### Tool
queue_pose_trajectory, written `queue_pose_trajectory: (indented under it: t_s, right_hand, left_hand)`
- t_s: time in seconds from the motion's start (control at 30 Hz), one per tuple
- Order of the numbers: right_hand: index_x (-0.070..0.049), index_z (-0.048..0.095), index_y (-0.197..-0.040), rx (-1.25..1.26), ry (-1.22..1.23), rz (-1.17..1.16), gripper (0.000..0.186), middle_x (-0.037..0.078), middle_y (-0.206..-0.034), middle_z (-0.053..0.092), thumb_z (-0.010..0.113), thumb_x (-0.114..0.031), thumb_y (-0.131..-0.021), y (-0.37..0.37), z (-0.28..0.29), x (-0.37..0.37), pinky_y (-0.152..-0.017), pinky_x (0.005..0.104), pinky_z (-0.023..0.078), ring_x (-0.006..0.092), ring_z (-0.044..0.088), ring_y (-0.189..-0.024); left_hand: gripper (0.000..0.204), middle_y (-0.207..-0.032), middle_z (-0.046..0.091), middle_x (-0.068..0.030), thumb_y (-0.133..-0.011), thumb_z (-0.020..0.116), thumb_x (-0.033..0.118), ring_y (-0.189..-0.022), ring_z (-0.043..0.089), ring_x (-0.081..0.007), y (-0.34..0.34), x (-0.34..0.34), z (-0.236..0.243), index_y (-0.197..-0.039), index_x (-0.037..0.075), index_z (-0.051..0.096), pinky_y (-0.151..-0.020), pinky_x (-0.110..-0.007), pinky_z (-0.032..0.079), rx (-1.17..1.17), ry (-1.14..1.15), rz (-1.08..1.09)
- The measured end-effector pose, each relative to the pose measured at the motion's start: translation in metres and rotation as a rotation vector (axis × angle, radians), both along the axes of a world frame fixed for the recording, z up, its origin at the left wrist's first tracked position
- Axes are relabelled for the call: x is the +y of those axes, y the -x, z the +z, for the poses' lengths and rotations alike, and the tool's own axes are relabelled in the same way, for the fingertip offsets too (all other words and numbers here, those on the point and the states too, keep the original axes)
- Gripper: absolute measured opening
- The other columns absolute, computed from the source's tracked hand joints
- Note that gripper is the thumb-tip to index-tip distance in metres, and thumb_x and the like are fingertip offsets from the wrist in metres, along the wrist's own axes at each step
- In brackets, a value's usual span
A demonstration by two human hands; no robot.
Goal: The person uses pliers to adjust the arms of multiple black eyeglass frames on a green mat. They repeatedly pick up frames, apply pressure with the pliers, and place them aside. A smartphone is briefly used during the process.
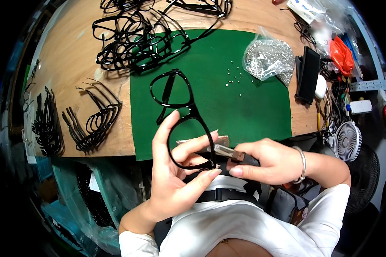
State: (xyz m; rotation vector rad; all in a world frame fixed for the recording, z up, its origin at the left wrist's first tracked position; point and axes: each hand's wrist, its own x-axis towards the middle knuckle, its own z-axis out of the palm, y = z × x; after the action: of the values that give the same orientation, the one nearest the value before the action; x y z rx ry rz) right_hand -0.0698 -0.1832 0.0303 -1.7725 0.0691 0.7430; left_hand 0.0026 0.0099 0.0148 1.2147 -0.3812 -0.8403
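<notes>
My left hand [169, 171] grips a black eyeglass frame [193, 112] by its nearer rim, fingers and thumb around the rim's edge. The frame stands tilted over the near part of a green mat [253, 111], with one temple arm showing behind the farther rim. My right hand [268, 162] is closed on a pair of pliers [228, 152]. The plier jaws point left, close to the outer corner of the nearer rim; whether they touch it I cannot tell. A flat, light-coloured strip [222, 140] lies at the mat's near edge, partly hidden behind my left fingers.
A heap of black eyeglass frames [143, 67] covers the mat's far left corner. Stacked frames [99, 122] stand on the wood at left. A clear bag of small silver pieces [266, 58] lies far right, loose bits [233, 81] beside it. Further right are a black phone-like object [308, 75] and a white fan [347, 141].
</notes>
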Motion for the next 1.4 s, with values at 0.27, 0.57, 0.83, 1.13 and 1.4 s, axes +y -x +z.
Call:
queue_pose_trajectory:
  t_s: [0.27,0.57,0.83,1.13,1.4]
  right_hand:
    - [0.001,0.054,-0.085,-0.113,-0.284,-0.376,0.022,0.003,-0.067,0.053,0.053,-0.022,-0.084,-0.005,-0.009,0.015,-0.058,0.0262,0.041,0.0082,0.047,-0.064]
    - [0.003,0.055,-0.088,-0.098,-0.262,-0.337,0.026,0.004,-0.072,0.053,0.055,-0.023,-0.084,-0.013,-0.01,0.022,-0.06,0.024,0.041,0.0079,0.046,-0.067]
    - [0.002,0.054,-0.092,-0.009,-0.419,-0.374,0.023,-0.003,-0.073,0.049,0.054,-0.02,-0.085,-0.014,-0.012,0.024,-0.059,0.0207,0.038,0.005,0.041,-0.066]
    - [0.0,0.051,-0.094,0.039,-0.419,-0.285,0.021,0.0,-0.084,0.052,0.058,-0.016,-0.083,-0.01,-0.003,0.01,-0.069,0.022,0.04,0.0059,0.045,-0.076]
    - [0.002,0.049,-0.098,0.147,-0.172,0.192,0.042,0.014,-0.079,0.056,0.045,-0.038,-0.087,-0.008,0.008,0.007,-0.065,0.0321,0.044,0.0234,0.056,-0.073]
  left_hand:
    - [0.085,-0.119,0.045,-0.0185,-0.072,0.057,-0.011,-0.089,0.054,-0.0124,0.005,-0.005,-0.002,-0.133,0.008,0.0,-0.078,-0.026,0.048,-0.02,-0.039,0.048]
    - [0.086,-0.114,0.047,-0.0155,-0.07,0.059,-0.01,-0.09,0.053,-0.0133,0.01,-0.008,-0.006,-0.133,0.008,0.002,-0.076,-0.027,0.051,-0.057,-0.087,0.079]
    - [0.084,-0.114,0.048,-0.0157,-0.071,0.057,-0.011,-0.09,0.05,-0.0124,0.007,-0.008,-0.005,-0.133,0.007,0.002,-0.078,-0.027,0.05,-0.024,-0.093,0.05]
    - [0.091,-0.118,0.047,-0.0208,-0.067,0.063,-0.011,-0.091,0.055,-0.0161,0.0,0.006,-0.002,-0.133,0.008,0.004,-0.072,-0.027,0.051,0.093,-0.038,0.081]
    - [0.092,-0.117,0.047,-0.0253,-0.065,0.064,-0.011,-0.085,0.061,-0.0225,-0.002,0.005,0.003,-0.133,0.005,0.004,-0.075,-0.03,0.051,0.183,-0.008,0.04]
